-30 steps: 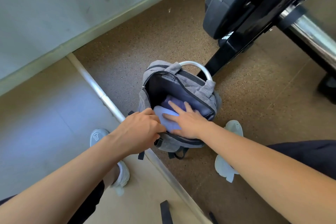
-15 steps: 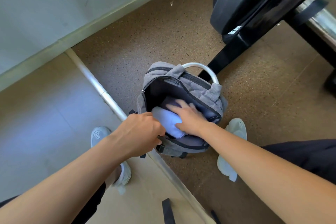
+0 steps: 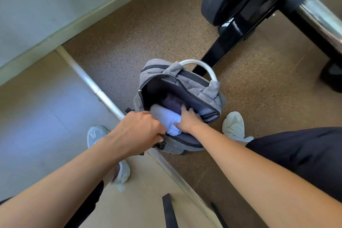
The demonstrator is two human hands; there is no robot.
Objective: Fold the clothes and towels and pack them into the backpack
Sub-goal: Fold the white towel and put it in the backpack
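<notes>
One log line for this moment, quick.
stage: packing | left hand: grips backpack rim | right hand: presses pale rolled cloth into backpack | purple cloth: already inside

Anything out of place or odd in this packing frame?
Nothing is spilled or damaged. One small thing: the pale folded cloth bulges over the near rim of the grey backpack, not fully inside. The right hand presses on it while the left hand grips the rim.

Your single head cam looks steeply down, wide-angle, close over the open backpack (image 3: 196, 87) at frame center; your forearms enter from the bottom corners.
</notes>
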